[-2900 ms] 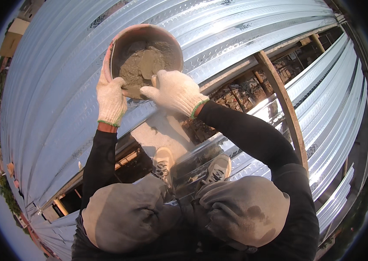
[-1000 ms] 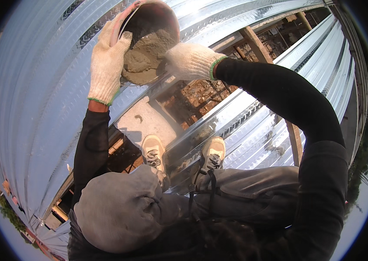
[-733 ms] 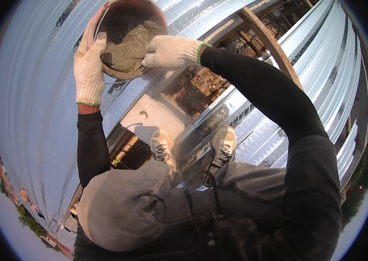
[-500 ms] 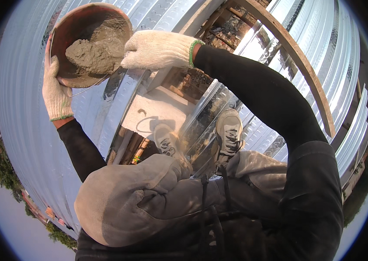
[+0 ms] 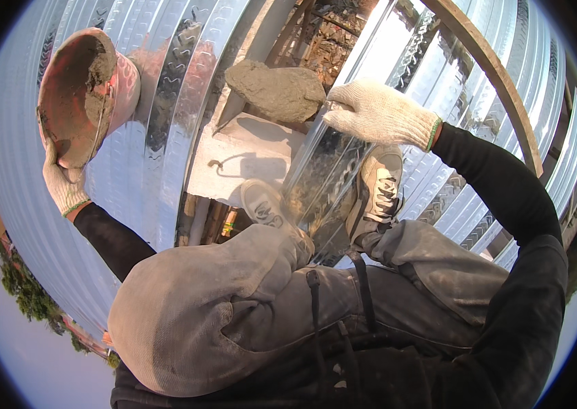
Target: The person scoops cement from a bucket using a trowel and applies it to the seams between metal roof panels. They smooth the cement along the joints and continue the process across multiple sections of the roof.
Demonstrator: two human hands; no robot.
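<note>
Left hand: a white knitted work glove with a green cuff [image 5: 65, 176], at far left; its fingers grip the near edge of the bucket, thumb up at the rim.
Bucket: a round, reddish-pink bucket with a mortar-stained inside [image 5: 125, 92], tilted well over, its mouth turned toward the left; whether its base touches the metal below cannot be told.
Bucket's inside: grey mortar clings to the right wall, and a thin wire handle [image 5: 102, 121] hangs across the right side of the mouth.
Right hand: a matching white knitted glove [image 5: 380, 114], right of centre, fingers curled closed around a hand tool that glove and mortar hide.
Mortar: a thick, wet, grey-brown heap [image 5: 276, 91] just left of the right fingers, well apart from the bucket, above the slab's far end.
Slab: pale grey concrete [image 5: 234, 146] between the metal sheets, bearing a shadow and a small grey-brown curl [image 5: 215, 164].
Sheets: shiny, ribbed silver metal [image 5: 12, 150] to left and right.
Feet: two beige laced shoes [image 5: 378, 183], near the slab.
Far right: a long brown wooden bar [image 5: 490, 60] across the sheets.
</note>
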